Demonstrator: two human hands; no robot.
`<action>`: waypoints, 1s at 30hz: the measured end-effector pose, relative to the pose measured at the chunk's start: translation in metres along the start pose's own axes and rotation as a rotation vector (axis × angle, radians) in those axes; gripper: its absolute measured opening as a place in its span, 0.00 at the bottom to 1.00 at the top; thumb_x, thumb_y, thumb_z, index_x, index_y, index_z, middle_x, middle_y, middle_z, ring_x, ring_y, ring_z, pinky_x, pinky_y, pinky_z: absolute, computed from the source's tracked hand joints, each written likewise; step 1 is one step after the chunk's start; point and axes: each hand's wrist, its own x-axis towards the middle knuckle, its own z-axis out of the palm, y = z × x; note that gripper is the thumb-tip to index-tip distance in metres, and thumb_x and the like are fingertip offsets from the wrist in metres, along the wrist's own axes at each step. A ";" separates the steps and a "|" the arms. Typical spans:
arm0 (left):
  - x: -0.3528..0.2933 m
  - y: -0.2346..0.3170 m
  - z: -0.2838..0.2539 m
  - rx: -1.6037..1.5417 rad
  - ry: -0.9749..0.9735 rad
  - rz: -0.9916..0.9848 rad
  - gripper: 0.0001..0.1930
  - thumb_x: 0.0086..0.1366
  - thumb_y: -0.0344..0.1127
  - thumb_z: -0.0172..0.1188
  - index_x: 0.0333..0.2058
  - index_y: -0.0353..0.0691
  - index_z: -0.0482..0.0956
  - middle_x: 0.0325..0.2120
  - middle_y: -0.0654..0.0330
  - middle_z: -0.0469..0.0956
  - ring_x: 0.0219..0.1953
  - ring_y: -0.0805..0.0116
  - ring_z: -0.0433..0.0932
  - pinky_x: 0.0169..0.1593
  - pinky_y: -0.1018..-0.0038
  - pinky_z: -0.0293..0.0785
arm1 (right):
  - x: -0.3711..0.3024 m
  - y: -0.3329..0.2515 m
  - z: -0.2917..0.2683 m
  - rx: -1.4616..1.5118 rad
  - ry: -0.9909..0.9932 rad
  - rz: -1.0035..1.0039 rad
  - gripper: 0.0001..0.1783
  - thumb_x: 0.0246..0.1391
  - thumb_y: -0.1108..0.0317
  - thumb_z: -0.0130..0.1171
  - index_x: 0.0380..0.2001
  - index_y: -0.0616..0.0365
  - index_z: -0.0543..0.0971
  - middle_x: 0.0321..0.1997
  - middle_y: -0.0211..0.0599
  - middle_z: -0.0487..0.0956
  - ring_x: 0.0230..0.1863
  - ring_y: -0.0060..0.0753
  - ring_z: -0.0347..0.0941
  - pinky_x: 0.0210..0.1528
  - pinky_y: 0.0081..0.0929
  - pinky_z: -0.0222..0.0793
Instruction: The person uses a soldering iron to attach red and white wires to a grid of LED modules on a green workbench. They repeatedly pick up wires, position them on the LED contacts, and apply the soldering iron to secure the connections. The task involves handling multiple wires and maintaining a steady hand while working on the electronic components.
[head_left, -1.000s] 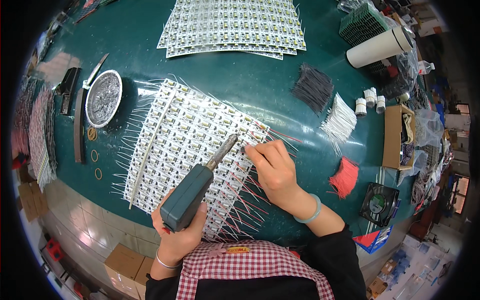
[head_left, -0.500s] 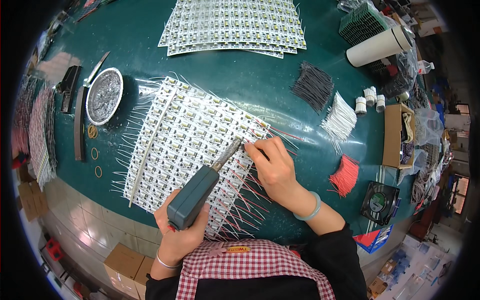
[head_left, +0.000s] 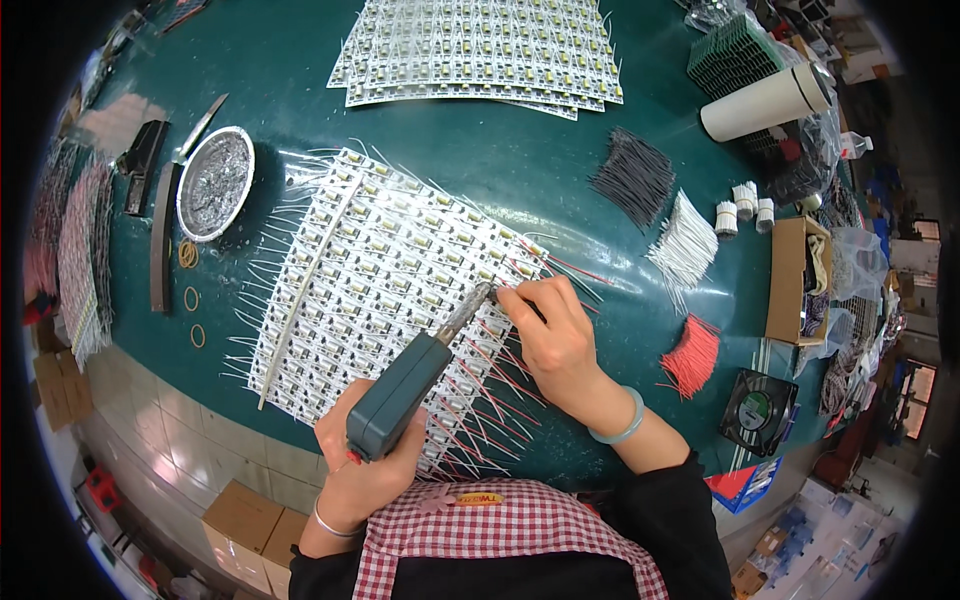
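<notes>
My left hand point(head_left: 365, 460) is wrapped round a dark green soldering gun point(head_left: 398, 395), whose metal tip points up and to the right. Beneath it lies a white panel of joined circuit boards point(head_left: 375, 270) with rows of small components. Thin white wires stick out along its left side; red and white ones fringe the right side. My right hand point(head_left: 550, 325) pinches at the panel's right part, its fingertips right beside the soldering tip. Something small and dark shows there, too small to name. A pale thin strip point(head_left: 310, 290) lies across the panel's left part.
Black wires point(head_left: 632, 175), white wires point(head_left: 684, 240) and red wires point(head_left: 690, 357) lie in piles to the right. A bowl of silvery scraps point(head_left: 215, 185) stands at left. More boards point(head_left: 480, 55) lie at the back. A white flask point(head_left: 765, 102), an open carton point(head_left: 797, 285) and a fan point(head_left: 757, 412) line the right.
The view has shifted slightly. The soldering tip now sits closer to my right fingertips; both hands keep their hold.
</notes>
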 end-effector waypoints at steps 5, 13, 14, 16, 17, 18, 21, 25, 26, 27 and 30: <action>0.003 0.004 0.000 -0.038 0.032 0.017 0.05 0.53 0.23 0.66 0.30 0.33 0.82 0.24 0.60 0.76 0.22 0.74 0.73 0.27 0.77 0.68 | 0.000 0.000 0.000 -0.001 0.009 0.007 0.21 0.37 0.81 0.58 0.41 0.68 0.78 0.38 0.41 0.74 0.38 0.44 0.71 0.39 0.32 0.73; 0.003 0.002 0.002 0.016 0.033 0.080 0.05 0.53 0.23 0.66 0.30 0.33 0.82 0.24 0.60 0.76 0.22 0.73 0.73 0.26 0.76 0.68 | 0.000 0.001 0.001 -0.006 0.018 -0.002 0.20 0.38 0.80 0.59 0.41 0.67 0.78 0.39 0.41 0.74 0.39 0.44 0.71 0.39 0.32 0.73; 0.002 0.003 0.001 0.031 0.030 0.083 0.05 0.53 0.23 0.67 0.30 0.33 0.82 0.24 0.60 0.76 0.22 0.73 0.73 0.26 0.75 0.68 | 0.001 0.000 0.000 -0.005 0.016 -0.001 0.20 0.38 0.80 0.59 0.40 0.67 0.78 0.39 0.41 0.74 0.39 0.44 0.71 0.39 0.32 0.73; 0.003 0.004 0.000 -0.020 0.035 0.046 0.06 0.53 0.23 0.67 0.31 0.32 0.82 0.24 0.59 0.77 0.22 0.72 0.73 0.26 0.76 0.69 | 0.000 0.000 0.000 -0.010 0.017 0.005 0.20 0.38 0.80 0.58 0.40 0.67 0.78 0.38 0.41 0.74 0.39 0.44 0.71 0.39 0.32 0.73; 0.002 0.005 0.000 -0.045 0.038 0.027 0.06 0.53 0.23 0.67 0.31 0.32 0.82 0.24 0.59 0.77 0.21 0.71 0.74 0.27 0.76 0.69 | -0.002 0.001 0.001 -0.012 0.018 0.009 0.20 0.38 0.80 0.58 0.40 0.67 0.78 0.38 0.41 0.74 0.39 0.44 0.71 0.39 0.32 0.73; 0.001 0.005 -0.001 -0.038 0.050 0.021 0.06 0.52 0.23 0.67 0.31 0.32 0.82 0.24 0.59 0.77 0.22 0.71 0.74 0.27 0.76 0.70 | -0.002 0.001 0.001 -0.009 0.019 0.009 0.20 0.38 0.80 0.58 0.40 0.67 0.78 0.38 0.41 0.74 0.39 0.44 0.71 0.39 0.32 0.73; -0.005 0.002 -0.005 -0.038 0.087 0.019 0.08 0.52 0.24 0.68 0.32 0.32 0.83 0.25 0.58 0.79 0.22 0.70 0.76 0.28 0.77 0.71 | 0.000 -0.002 0.000 -0.006 0.018 0.016 0.19 0.38 0.81 0.58 0.40 0.67 0.78 0.38 0.40 0.74 0.38 0.43 0.71 0.38 0.32 0.73; -0.011 -0.005 -0.002 -0.070 0.131 0.043 0.09 0.51 0.26 0.70 0.32 0.34 0.83 0.25 0.58 0.81 0.22 0.70 0.77 0.27 0.77 0.72 | 0.001 -0.003 0.000 -0.012 0.032 0.035 0.19 0.38 0.81 0.59 0.40 0.66 0.78 0.38 0.39 0.74 0.38 0.43 0.72 0.37 0.32 0.73; -0.012 -0.005 -0.002 -0.072 0.139 0.045 0.09 0.51 0.26 0.70 0.32 0.34 0.83 0.25 0.58 0.81 0.22 0.71 0.77 0.27 0.77 0.72 | 0.000 -0.003 0.000 -0.015 0.034 0.040 0.19 0.38 0.81 0.59 0.39 0.66 0.79 0.37 0.39 0.74 0.38 0.42 0.72 0.37 0.32 0.73; -0.012 -0.005 -0.003 -0.057 0.136 0.058 0.09 0.51 0.26 0.71 0.32 0.34 0.83 0.25 0.58 0.81 0.21 0.71 0.77 0.27 0.77 0.71 | -0.001 -0.003 0.000 -0.018 0.036 0.044 0.19 0.38 0.81 0.59 0.39 0.66 0.79 0.37 0.39 0.74 0.38 0.42 0.72 0.37 0.32 0.73; -0.012 -0.004 -0.006 -0.040 0.141 0.061 0.09 0.51 0.27 0.71 0.32 0.34 0.83 0.24 0.59 0.81 0.20 0.71 0.77 0.27 0.77 0.71 | 0.000 -0.004 -0.004 -0.043 0.081 0.010 0.18 0.38 0.80 0.59 0.39 0.66 0.79 0.36 0.38 0.75 0.37 0.41 0.72 0.36 0.31 0.72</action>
